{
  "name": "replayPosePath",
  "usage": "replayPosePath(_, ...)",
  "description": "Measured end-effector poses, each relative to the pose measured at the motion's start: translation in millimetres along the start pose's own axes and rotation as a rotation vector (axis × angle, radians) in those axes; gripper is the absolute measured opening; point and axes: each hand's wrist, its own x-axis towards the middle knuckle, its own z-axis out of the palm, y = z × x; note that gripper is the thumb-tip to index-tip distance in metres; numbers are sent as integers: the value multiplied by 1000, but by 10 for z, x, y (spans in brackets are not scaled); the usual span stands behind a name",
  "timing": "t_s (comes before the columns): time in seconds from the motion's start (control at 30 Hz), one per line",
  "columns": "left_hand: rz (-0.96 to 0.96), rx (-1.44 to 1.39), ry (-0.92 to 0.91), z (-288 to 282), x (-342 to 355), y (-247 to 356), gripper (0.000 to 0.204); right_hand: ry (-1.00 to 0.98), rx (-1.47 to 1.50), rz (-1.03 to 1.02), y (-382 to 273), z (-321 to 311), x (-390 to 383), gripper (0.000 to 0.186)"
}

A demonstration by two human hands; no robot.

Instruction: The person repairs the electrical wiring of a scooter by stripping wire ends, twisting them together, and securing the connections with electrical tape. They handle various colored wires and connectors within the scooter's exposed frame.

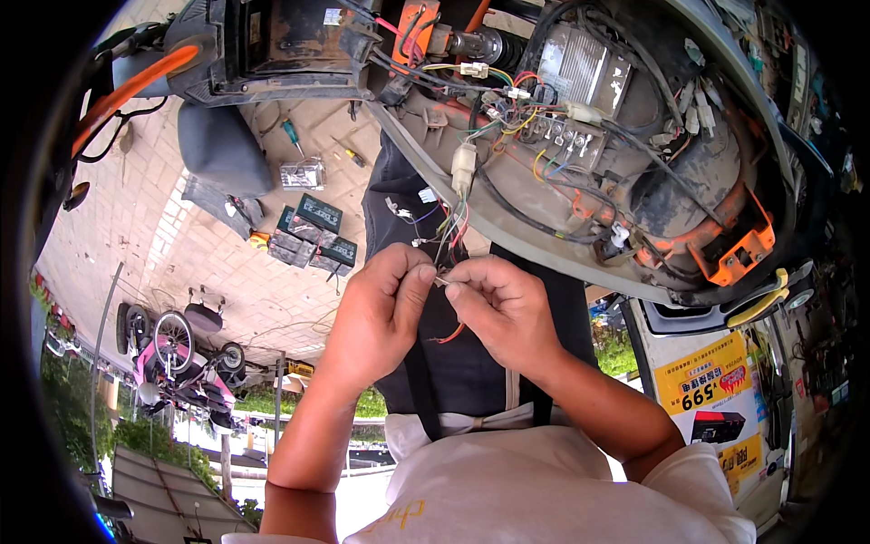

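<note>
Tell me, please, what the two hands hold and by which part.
The left hand and right hand pinch thin wires; whether at their ends cannot be told.

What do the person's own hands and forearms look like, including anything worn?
The left hand and right hand are bare: no gloves or watch show. Both forearms are uncovered. A short, off-white fabric sleeve ends above the right elbow.

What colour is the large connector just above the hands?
The connector is off-white, seen best in the head view.
</note>
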Motion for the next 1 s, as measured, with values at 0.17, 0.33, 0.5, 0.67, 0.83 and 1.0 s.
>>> replayPosePath(0.17, -85, -89, -42, -55, -73, -8, 6, -9, 68, 18, -30, 21, -11, 11)
replayPosePath(0.33, -183, -50, -71, -188, -105, -40, 8, 9, 18, -24, -41, -50, -4, 12)
replayPosePath(0.5, 311, 295, 90, -20, 4, 16, 29, -4, 29, -28, -17, -11, 40, 11)
replayPosePath(0.67, 478, 448, 141, -3, 63, -70, 31, 4, -59, -59, -61, -28, 70, 10)
replayPosePath(0.83, 371, 309, 175, -14, 40, -58, 19, -7, -49, -31, -84, -15, 78, 9)
replayPosePath(1.0, -334, -570, 43, -39, -50, -80, 8, -46, -133, -61, -152, -12, 28, 8)
